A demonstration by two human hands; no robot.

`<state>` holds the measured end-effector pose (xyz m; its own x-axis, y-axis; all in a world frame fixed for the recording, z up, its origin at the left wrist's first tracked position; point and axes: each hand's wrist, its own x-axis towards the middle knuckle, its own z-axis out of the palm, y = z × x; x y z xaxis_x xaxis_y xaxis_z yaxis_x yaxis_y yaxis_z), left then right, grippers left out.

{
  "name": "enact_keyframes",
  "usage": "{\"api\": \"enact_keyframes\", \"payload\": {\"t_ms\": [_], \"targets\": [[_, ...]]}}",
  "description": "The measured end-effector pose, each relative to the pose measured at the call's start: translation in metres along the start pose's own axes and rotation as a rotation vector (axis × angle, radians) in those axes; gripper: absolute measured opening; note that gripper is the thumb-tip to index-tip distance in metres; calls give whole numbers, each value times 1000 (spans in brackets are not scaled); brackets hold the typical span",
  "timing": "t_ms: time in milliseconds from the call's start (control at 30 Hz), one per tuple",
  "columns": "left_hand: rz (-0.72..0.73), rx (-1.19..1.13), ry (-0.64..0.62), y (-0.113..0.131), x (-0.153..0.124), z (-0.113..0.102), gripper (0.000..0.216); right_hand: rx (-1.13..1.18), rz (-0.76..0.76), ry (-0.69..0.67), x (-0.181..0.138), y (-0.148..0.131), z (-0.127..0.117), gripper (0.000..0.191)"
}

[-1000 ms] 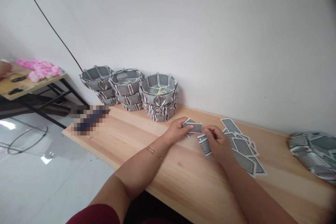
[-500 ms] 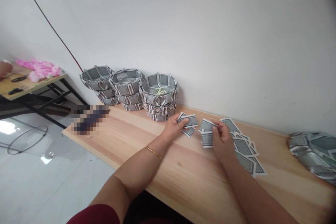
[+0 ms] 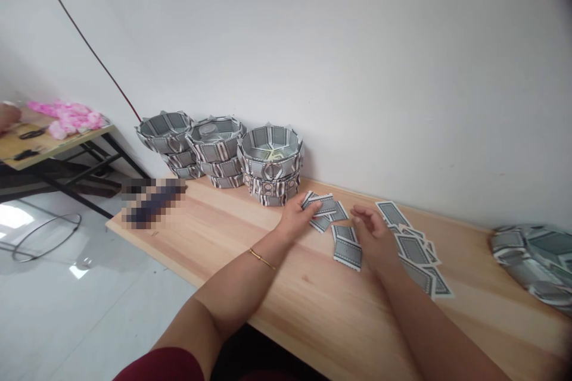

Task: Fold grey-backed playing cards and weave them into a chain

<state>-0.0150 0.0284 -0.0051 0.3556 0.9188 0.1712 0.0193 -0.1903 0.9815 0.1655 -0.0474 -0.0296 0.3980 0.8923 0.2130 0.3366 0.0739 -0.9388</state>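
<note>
No words, brand names, numbers or signs can be read. On the held cards [image 3: 323, 206], only grey panels and patterned borders can be made out, and no lettering is legible on the spread cards [image 3: 413, 249]. Round printed motifs are borne by the nearest bowl stack [image 3: 270, 168], without readable characters. A small mark [image 3: 154, 233] on the table [image 3: 313, 303] is too faint to be deciphered.

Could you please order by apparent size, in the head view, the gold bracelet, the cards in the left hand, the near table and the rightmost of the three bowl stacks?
From largest to smallest:
1. Near table
2. Rightmost bowl stack
3. Cards in the left hand
4. Gold bracelet
</note>
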Motion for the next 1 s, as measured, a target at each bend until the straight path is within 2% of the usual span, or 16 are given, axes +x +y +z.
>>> {"api": "enact_keyframes", "payload": {"t_ms": [133,333,467,600,733,800,933,1000], "targets": [[13,13,40,2,-1,0,30,-211,-115,24,-6,-7,-1,27],[13,4,65,2,0,0,32,-509,-221,-191,-8,2,2,27],[-18,-60,23,1,-1,2,33,-576,-343,-234,-5,5,2,31],[-42,-89,10,0,-2,5,35,-666,-429,-291,-8,-5,4,31],[-6,-42,26,-3,-2,5,32,-731,-494,-399,-13,-16,6,35],[10,-8,24,-4,-2,4,31,-719,-482,-350,-13,-16,6,34],[19,18,14,-4,-2,4,32,-638,-439,-163,-7,-12,2,29],[20,13,14,-3,-2,4,31,-656,-432,-200,-7,-13,0,35]]}}
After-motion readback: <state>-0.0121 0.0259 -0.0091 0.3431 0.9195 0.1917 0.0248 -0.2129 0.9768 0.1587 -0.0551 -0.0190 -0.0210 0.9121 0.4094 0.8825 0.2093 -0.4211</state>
